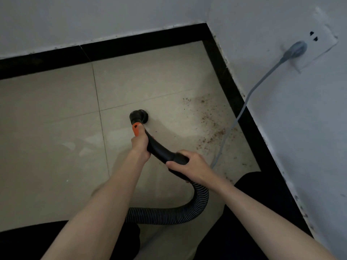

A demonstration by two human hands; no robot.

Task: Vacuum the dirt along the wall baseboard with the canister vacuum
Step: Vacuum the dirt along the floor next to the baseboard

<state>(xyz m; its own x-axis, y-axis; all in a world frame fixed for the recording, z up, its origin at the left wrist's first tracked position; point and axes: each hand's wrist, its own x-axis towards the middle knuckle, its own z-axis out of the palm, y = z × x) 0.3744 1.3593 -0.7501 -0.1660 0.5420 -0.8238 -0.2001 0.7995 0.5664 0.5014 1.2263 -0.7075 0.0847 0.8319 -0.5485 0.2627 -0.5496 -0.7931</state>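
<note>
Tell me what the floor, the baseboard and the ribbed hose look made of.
Floor: probably glazed ceramic tile, beige, with grout lines and a soft sheen. Baseboard: black and glossy, likely tile or stone strip, with a visible joint; cannot tell which. Ribbed hose: flexible plastic by its look, corrugated with pale rings, bending freely.

White socket plate on the right wall, grey plug seated in its lower outlet. Grey cord drops from the plug across the floor tiles.
</note>
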